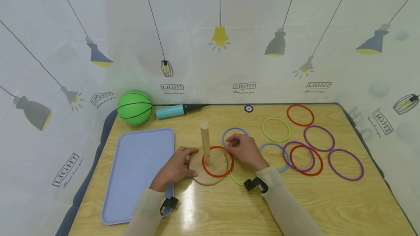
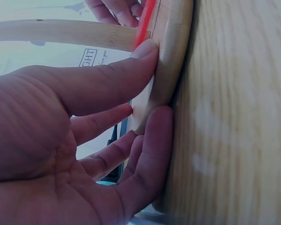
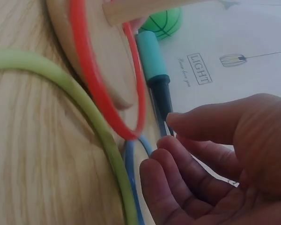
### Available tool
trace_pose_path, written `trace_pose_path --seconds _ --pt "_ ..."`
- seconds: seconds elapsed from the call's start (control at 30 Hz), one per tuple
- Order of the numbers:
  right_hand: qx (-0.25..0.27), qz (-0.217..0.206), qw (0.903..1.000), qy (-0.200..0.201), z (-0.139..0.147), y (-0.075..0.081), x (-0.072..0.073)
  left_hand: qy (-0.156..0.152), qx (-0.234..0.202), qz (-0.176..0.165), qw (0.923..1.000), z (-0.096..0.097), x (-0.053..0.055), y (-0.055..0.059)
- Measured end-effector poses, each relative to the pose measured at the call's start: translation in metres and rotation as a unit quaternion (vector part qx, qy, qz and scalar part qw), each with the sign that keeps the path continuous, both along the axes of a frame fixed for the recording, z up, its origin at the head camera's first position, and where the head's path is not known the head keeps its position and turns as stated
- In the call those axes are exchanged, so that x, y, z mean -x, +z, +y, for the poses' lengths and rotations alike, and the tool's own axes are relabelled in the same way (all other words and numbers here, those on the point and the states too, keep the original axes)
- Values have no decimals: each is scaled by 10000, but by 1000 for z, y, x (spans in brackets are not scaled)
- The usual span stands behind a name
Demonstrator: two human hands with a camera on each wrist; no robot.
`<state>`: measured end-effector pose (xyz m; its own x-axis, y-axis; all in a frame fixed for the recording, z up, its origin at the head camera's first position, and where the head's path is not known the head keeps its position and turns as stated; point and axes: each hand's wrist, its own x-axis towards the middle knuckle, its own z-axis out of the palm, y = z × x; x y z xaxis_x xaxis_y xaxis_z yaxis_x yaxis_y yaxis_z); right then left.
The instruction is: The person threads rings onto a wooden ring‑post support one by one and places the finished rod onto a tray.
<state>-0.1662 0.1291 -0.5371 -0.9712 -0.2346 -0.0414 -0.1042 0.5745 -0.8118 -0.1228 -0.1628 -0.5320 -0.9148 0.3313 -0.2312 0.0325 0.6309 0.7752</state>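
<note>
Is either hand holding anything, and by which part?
The left hand grips the wooden base by its rim; the right hand holds nothing.

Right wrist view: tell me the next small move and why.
Probably have the right hand pinch the blue ring just beyond it: the red ring already encircles the wooden post, that hand appears to hold nothing, and the left hand grips the round base.
</note>
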Motion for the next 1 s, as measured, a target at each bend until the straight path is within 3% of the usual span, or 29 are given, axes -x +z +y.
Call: trace_pose_path --seconds 0.5,0.63,1.0 --pt "-381 381 9985 -49 54 -6 -21 -1 226 272 9994 2 -1 -5" --pt "-642 650 9958 -21 62 -6 -26 -7 260 334 9991 1 0 -4" --pt "-1082 748 9906 364 70 -14 -30 -104 219 366 9990 4 -1 -3"
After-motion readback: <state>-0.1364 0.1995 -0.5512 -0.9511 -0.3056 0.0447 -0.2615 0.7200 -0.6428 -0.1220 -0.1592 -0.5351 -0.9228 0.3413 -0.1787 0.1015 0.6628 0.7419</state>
